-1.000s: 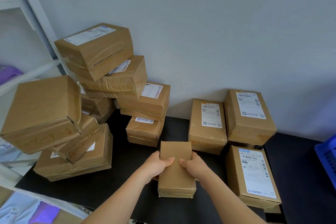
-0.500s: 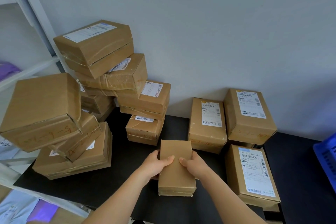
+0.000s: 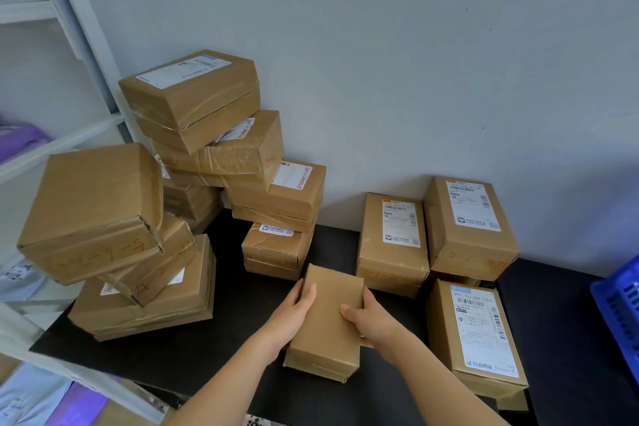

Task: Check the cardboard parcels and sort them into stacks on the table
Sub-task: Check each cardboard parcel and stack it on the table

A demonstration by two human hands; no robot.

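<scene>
Turned plain cardboard parcel (image 3: 325, 328) slightly askew, left hand (image 3: 294, 311) and right hand (image 3: 368, 320) fingers curled round its sides, near middle of desk (image 3: 238, 325).

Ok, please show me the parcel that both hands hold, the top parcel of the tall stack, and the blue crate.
held parcel (image 3: 325, 339), head view, on its bare top face.
top parcel (image 3: 200, 90), head view, on its brown top face.
blue crate (image 3: 622, 315), head view, on its slatted wall.

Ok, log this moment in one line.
step: checking | left hand: holds small box, left side | right hand: holds its right side | top face: no label showing | labelled boxes: on its right
</scene>
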